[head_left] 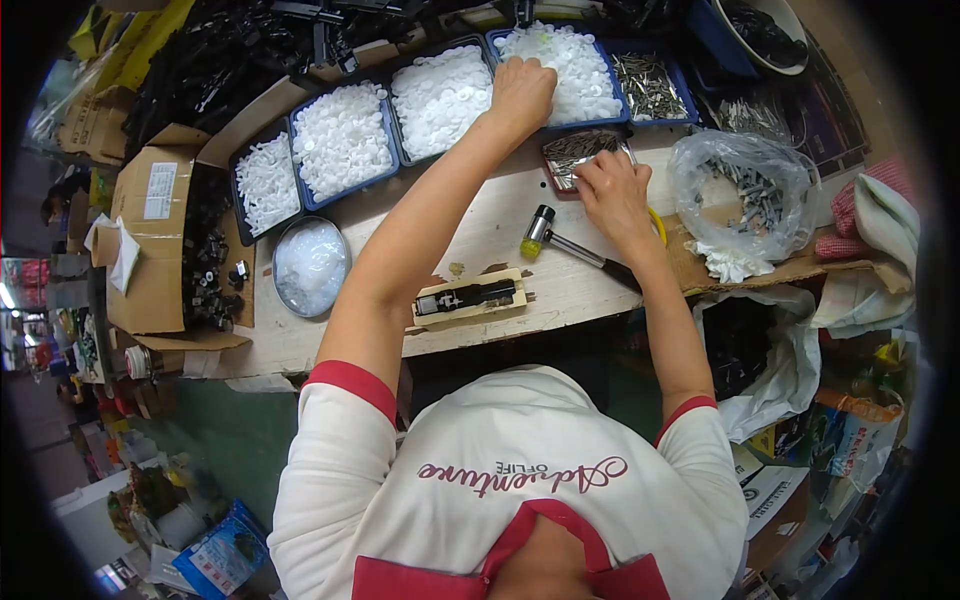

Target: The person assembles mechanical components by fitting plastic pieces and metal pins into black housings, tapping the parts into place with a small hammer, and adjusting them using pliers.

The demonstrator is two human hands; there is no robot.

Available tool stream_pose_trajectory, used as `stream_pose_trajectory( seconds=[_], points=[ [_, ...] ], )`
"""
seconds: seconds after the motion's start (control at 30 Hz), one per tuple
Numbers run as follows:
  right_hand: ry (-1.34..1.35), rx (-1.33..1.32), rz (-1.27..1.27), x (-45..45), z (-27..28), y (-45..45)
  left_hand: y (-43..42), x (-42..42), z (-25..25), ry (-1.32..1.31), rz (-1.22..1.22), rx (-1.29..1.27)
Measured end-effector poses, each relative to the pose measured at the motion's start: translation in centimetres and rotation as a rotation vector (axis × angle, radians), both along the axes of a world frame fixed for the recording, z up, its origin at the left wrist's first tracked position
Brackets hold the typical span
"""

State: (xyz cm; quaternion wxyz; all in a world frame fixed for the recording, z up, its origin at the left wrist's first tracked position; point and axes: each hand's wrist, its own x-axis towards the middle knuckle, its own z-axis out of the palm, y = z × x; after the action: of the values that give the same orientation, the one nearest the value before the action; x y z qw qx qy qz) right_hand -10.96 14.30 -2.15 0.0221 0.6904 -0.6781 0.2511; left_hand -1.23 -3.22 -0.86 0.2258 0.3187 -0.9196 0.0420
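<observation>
My left hand (525,92) is closed, fingertips curled down at the near left edge of a blue tray (617,92) of small white plastic parts (570,70). Whatever it may hold is hidden. Over a small tray (556,178) of thin metal pins (578,147), my right hand (612,190) has its fingers bent and drawn together. I cannot make out what is in them. Between my arms, a long black part (465,297) lies in a pale wooden holder (518,290). A hammer (560,241) with a yellow tip rests below my right hand.
More trays of white parts (342,140) line the back, with a tray of metal pieces (650,88) at right. A round dish (311,267) and cardboard box (150,240) stand left. A plastic bag (745,195) of grey parts sits right. The bench's front edge (560,325) is near my body.
</observation>
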Motion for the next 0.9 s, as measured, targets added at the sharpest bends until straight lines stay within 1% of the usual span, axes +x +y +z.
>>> stream_pose_trajectory(
  seconds=[0.07,0.13,0.17,0.23,0.27,0.33,0.37,0.43,0.47,0.5,0.57,0.63,0.7,0.77,0.8,0.83,0.9],
  points=[
    [0.042,-0.005,-0.045,-0.1,-0.3,-1.0,-0.2,0.2,-0.1,-0.002,-0.031,0.010],
    [0.112,0.067,-0.079,0.1,-0.3,-1.7,-0.7,0.3,-0.2,0.112,-0.069,0.122],
    [0.111,0.062,-0.082,0.1,-0.5,-2.0,-0.8,0.4,-0.2,0.110,-0.072,0.117],
    [0.175,0.145,-0.052,0.0,-0.7,-2.5,-0.6,0.7,0.5,0.333,-0.112,0.243],
    [0.178,0.138,-0.055,0.1,-0.6,-2.6,-0.6,0.7,0.9,0.336,-0.116,0.236],
    [0.186,0.195,-0.047,0.2,-0.2,-2.8,0.5,1.1,3.0,0.470,-0.031,0.549],
    [0.190,0.189,-0.051,0.2,-0.2,-2.8,0.7,1.3,3.2,0.473,-0.036,0.543],
    [0.214,0.221,-0.051,0.2,-0.2,-2.9,1.8,2.3,4.0,0.645,-0.027,0.889],
    [0.217,0.218,-0.050,0.2,0.0,-2.9,3.0,3.1,4.8,0.661,-0.013,1.047],
    [0.240,0.230,-0.050,0.2,0.0,-2.9,3.9,4.1,4.7,0.664,-0.010,1.046],
    [0.263,0.247,-0.040,0.3,0.1,-3.0,5.7,6.2,4.1,0.945,-0.241,1.398],
    [0.303,0.254,-0.072,0.2,0.0,-3.0,8.0,8.5,4.1,1.032,-0.249,1.559],
    [0.307,0.233,-0.055,-0.2,-0.4,-2.7,10.1,10.9,3.4,1.082,-0.296,1.553],
    [0.215,0.111,-0.066,-0.8,-1.0,-2.5,12.1,13.1,2.6,1.151,-0.258,1.610],
    [0.141,0.126,-0.064,-1.0,-1.0,-2.4,13.2,14.0,2.5,1.218,-0.239,1.653],
    [0.142,0.137,-0.048,-1.1,-1.0,-2.2,14.0,14.9,2.1,1.234,-0.223,1.654],
    [-0.129,0.037,0.003,-1.3,-1.1,-1.7,15.4,16.4,1.3,1.304,-0.266,1.738]
  ],
)
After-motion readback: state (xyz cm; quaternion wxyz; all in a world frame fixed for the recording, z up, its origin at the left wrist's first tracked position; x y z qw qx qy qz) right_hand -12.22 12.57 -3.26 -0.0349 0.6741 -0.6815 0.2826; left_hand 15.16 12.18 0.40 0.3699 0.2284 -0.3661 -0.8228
